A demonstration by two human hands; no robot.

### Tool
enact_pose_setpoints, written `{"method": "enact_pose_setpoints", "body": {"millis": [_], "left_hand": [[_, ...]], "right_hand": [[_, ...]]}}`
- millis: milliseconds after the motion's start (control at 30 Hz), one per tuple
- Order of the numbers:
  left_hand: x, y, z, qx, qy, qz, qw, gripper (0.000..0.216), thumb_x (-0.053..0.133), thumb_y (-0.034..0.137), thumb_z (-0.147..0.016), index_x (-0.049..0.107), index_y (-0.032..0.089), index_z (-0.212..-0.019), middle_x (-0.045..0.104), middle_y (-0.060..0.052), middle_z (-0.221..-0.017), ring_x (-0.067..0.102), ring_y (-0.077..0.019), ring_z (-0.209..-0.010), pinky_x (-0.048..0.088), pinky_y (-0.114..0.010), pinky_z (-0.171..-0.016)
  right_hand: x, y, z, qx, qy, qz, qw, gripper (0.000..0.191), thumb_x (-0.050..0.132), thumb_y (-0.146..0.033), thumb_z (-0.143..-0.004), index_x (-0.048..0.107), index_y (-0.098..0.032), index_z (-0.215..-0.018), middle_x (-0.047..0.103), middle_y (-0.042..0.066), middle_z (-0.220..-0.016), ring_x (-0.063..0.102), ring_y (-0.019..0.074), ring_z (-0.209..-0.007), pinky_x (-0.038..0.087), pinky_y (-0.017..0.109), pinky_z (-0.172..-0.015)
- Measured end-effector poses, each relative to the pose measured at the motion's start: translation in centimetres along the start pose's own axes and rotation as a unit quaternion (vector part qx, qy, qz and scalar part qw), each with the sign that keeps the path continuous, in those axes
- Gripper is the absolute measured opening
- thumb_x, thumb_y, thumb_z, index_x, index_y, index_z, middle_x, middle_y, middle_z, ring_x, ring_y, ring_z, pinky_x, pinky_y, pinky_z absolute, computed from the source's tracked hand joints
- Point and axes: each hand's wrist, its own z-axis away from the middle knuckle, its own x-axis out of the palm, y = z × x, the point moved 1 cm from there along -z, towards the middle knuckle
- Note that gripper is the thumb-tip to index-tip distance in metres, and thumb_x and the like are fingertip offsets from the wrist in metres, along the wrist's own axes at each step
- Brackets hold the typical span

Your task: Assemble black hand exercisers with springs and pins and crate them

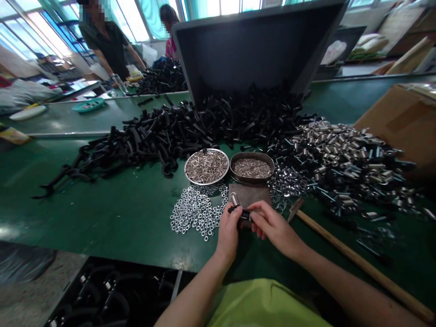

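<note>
My left hand (pixel 229 231) and my right hand (pixel 272 225) meet over the green table (pixel 112 213), both pinched on a small black part (pixel 242 212). A short metal spring (pixel 235 199) stands just above my left fingers, over a brown block (pixel 250 194). Loose silver washers (pixel 195 213) lie to the left of my hands. Behind them are a round metal dish of small silver sleeves (pixel 206 165) and a darker oval dish of tiny metal pieces (pixel 252 167).
A big pile of black hooked plastic parts (pixel 190 127) spills from a tipped grey bin (pixel 252 45). Silver cylinders (pixel 340 150) heap at the right beside a cardboard box (pixel 405 122). A wooden-handled hammer (pixel 344 247) lies right of my right hand. Two people work at the far table.
</note>
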Motion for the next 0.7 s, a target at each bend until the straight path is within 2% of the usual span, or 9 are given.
{"method": "enact_pose_setpoints", "body": {"millis": [67, 167, 267, 333, 433, 500, 600, 633, 700], "left_hand": [[-0.1, 0.0, -0.1, 0.009, -0.002, -0.017, 1.0, 0.02, 0.055, 0.039, -0.08, 0.053, 0.019, -0.081, 0.047, 0.004, -0.068, 0.043, -0.0108, -0.059, 0.035, -0.022, -0.056], [-0.2, -0.2, 0.0, 0.037, 0.039, -0.072, 0.996, 0.023, 0.058, 0.04, -0.08, 0.051, 0.02, -0.09, 0.052, 0.001, -0.078, 0.05, -0.0137, -0.07, 0.04, -0.025, -0.068], [-0.4, -0.3, 0.1, 0.076, 0.12, -0.152, 0.978, 0.044, 0.071, 0.039, -0.069, 0.046, 0.021, -0.101, 0.055, -0.003, -0.093, 0.054, -0.0187, -0.088, 0.039, -0.029, -0.082], [-0.7, -0.4, -0.1, 0.091, 0.132, -0.189, 0.969, 0.06, 0.08, 0.036, -0.058, 0.046, 0.021, -0.105, 0.055, -0.006, -0.103, 0.052, -0.0225, -0.099, 0.037, -0.032, -0.088], [-1.5, -0.5, -0.9, 0.062, 0.091, -0.216, 0.97, 0.063, 0.084, 0.035, -0.051, 0.05, 0.022, -0.102, 0.056, -0.006, -0.098, 0.053, -0.025, -0.095, 0.037, -0.033, -0.084], [-2.1, -0.7, -1.5, 0.048, 0.065, -0.242, 0.967, 0.056, 0.083, 0.036, -0.052, 0.053, 0.022, -0.097, 0.057, -0.004, -0.089, 0.054, -0.0253, -0.088, 0.037, -0.033, -0.08], [-2.5, -0.7, -2.2, 0.103, 0.028, -0.35, 0.931, 0.048, 0.081, 0.037, -0.055, 0.055, 0.023, -0.094, 0.057, -0.006, -0.088, 0.052, -0.0282, -0.089, 0.036, -0.037, -0.082], [-2.5, -0.6, -2.3, 0.128, 0.006, -0.404, 0.906, 0.046, 0.08, 0.036, -0.056, 0.056, 0.023, -0.094, 0.057, -0.007, -0.09, 0.052, -0.0296, -0.091, 0.036, -0.04, -0.083], [-2.3, -0.6, -2.4, 0.168, -0.043, -0.508, 0.844, 0.045, 0.078, 0.032, -0.058, 0.056, 0.022, -0.097, 0.058, -0.01, -0.097, 0.05, -0.0321, -0.095, 0.036, -0.044, -0.085]], "right_hand": [[0.3, 0.1, -0.3, -0.016, 0.043, -0.007, 0.999, 0.028, 0.052, -0.042, -0.084, 0.048, -0.022, -0.104, 0.061, 0.001, -0.081, 0.056, 0.0121, -0.06, 0.043, 0.022, -0.046], [1.2, -0.1, -0.8, 0.039, 0.045, -0.125, 0.99, 0.029, 0.05, -0.047, -0.084, 0.046, -0.023, -0.099, 0.055, -0.003, -0.067, 0.049, 0.0104, -0.047, 0.04, 0.022, -0.04], [2.0, -0.1, -1.5, 0.108, 0.033, -0.274, 0.955, 0.029, 0.049, -0.051, -0.082, 0.043, -0.024, -0.092, 0.047, -0.008, -0.058, 0.044, 0.0088, -0.039, 0.035, 0.02, -0.036], [1.8, 0.0, -2.3, 0.126, 0.014, -0.272, 0.954, 0.029, 0.046, -0.052, -0.083, 0.043, -0.024, -0.089, 0.048, -0.007, -0.058, 0.045, 0.0093, -0.038, 0.036, 0.021, -0.036], [0.2, 0.0, -4.3, 0.105, -0.056, -0.075, 0.99, 0.029, 0.041, -0.05, -0.087, 0.047, -0.022, -0.081, 0.052, -0.005, -0.056, 0.051, 0.0122, -0.041, 0.04, 0.024, -0.039], [-1.0, -0.5, -6.6, 0.029, -0.048, 0.101, 0.993, 0.022, 0.046, -0.041, -0.088, 0.052, -0.021, -0.079, 0.057, -0.003, -0.058, 0.057, 0.0142, -0.049, 0.043, 0.026, -0.047], [-1.4, -2.0, -11.4, -0.143, 0.048, 0.3, 0.942, 0.011, 0.052, -0.024, -0.086, 0.062, -0.022, -0.089, 0.068, 0.002, -0.079, 0.062, 0.0171, -0.074, 0.047, 0.03, -0.068], [-1.1, -2.4, -13.2, -0.19, 0.069, 0.342, 0.918, 0.013, 0.053, -0.021, -0.086, 0.064, -0.022, -0.091, 0.069, 0.003, -0.088, 0.061, 0.0183, -0.082, 0.046, 0.032, -0.076], [0.1, -3.0, -16.5, -0.232, 0.076, 0.375, 0.894, 0.015, 0.054, -0.017, -0.085, 0.067, -0.021, -0.093, 0.068, 0.006, -0.098, 0.056, 0.0201, -0.095, 0.042, 0.034, -0.085]]}}
